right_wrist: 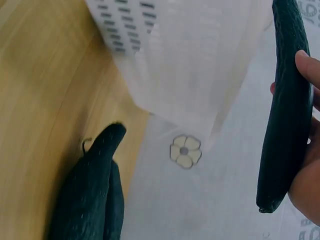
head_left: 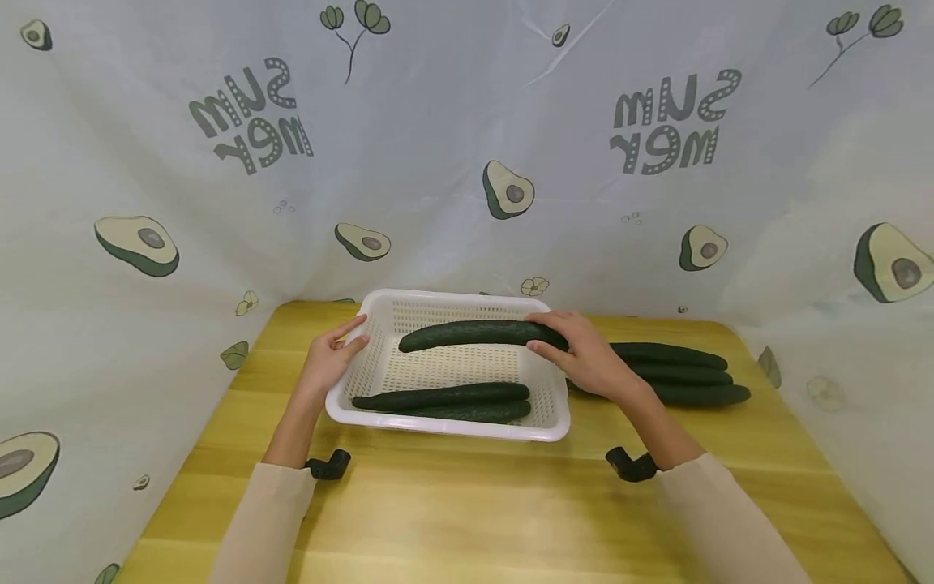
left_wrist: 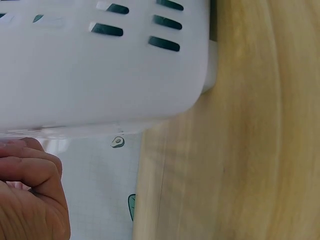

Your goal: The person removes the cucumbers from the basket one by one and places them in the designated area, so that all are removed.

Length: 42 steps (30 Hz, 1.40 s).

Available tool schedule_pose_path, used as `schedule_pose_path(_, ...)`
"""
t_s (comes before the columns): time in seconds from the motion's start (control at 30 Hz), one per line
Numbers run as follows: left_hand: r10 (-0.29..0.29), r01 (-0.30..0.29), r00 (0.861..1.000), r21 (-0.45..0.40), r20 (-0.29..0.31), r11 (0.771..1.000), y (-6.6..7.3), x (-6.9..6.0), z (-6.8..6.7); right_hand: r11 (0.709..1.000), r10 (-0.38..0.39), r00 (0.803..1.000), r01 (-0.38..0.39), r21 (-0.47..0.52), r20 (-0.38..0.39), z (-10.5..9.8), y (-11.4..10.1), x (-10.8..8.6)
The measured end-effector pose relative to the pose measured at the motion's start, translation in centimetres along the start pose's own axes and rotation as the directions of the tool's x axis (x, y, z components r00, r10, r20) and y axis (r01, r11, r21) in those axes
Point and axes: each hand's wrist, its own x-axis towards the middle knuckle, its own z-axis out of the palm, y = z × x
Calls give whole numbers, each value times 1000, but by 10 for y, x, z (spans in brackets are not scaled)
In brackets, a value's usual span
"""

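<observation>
A white plastic basket (head_left: 445, 428) with slotted walls stands on the table. My left hand (head_left: 327, 361) holds its left rim, thumb on the near side of the fingers. In the left wrist view the curled left hand (left_wrist: 32, 185) is partly cut off beside the basket wall (left_wrist: 100, 85). My right hand (head_left: 584, 353) grips a long dark green cucumber (head_left: 467, 332) by its right end, above the basket. The right wrist view shows this cucumber (right_wrist: 285, 125) between thumb and fingers. Two more cucumbers (head_left: 445, 396) lie inside along the basket's near wall.
Several cucumbers (head_left: 679, 375) lie side by side on the wooden table (head_left: 452, 503), right of the basket and partly behind my right forearm. A white curtain (head_left: 438, 146) with avocado prints hangs behind the table and at both sides. Black devices (head_left: 332, 465) sit on both wrists.
</observation>
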Motion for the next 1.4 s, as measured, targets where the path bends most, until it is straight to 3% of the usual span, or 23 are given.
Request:
schedule_pose_path(0.23, -21, 21, 1000, -9, 3, 1000, -3, 0, 7, 999, 42, 999, -42, -2, -27, -20, 23, -21)
schedule_pose_path(0.7, -15, 15, 1000, -24, 1, 1000, 2, 2, 1, 995, 92, 993, -93, -19, -76, -49, 64, -72)
schedule_pose_path(0.9, -15, 15, 1000, -9, -12, 1000, 2, 0, 0, 995, 104, 989, -104, 1, -109, -61, 89, -100)
schedule_pose_path(1.1, -10, 10, 1000, -19, -13, 1000, 0, 1, -1, 986, 159, 978, -165, -30, -138, -74, 118, -136)
schedule_pose_path(1.4, -2, 2, 1000, 2, -6, 1000, -1, -1, -2, 973, 225, 968, -228, -18, -108, -72, 153, -176)
